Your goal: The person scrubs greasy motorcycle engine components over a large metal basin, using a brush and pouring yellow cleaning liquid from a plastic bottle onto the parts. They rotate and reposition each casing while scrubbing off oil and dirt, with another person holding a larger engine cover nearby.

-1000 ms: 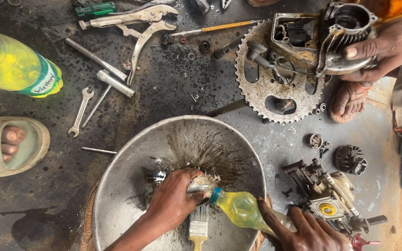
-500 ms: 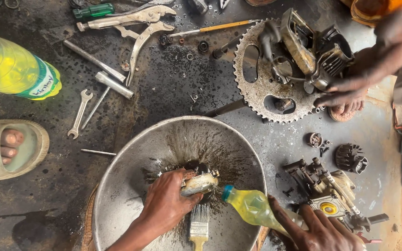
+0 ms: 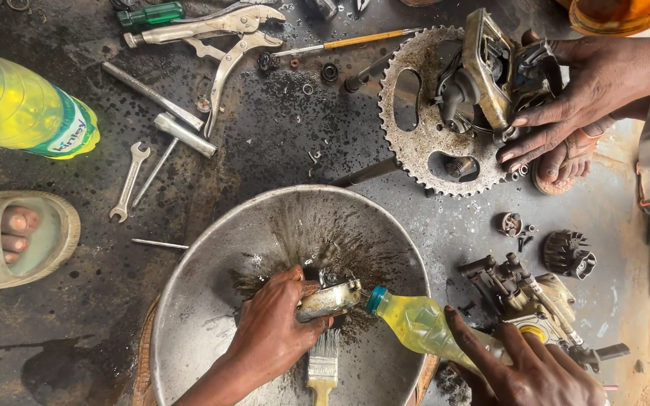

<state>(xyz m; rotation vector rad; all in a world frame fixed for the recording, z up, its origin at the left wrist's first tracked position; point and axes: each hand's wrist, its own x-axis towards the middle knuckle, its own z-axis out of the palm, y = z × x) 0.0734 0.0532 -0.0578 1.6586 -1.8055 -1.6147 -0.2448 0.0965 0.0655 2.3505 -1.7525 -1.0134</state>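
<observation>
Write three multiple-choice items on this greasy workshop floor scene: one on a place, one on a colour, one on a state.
1. Where does the flat paintbrush lie?
A. Inside the big round metal basin
B. On the toothed steel sprocket
C. Beside the spanner

2. What colour is the cap of the small plastic bottle of yellow liquid?
A. Red
B. Blue
C. Black

3. How is that bottle held?
A. Upright
B. Tipped on its side, cap toward the grimy metal part
C. Upside down over the floor

Answers: 1 A, its bristles rest on the basin's bottom by the left hand. 2 B, the cap shows blue beside the part. 3 B, the right hand holds it nearly level, cap pointing into the basin.
</observation>
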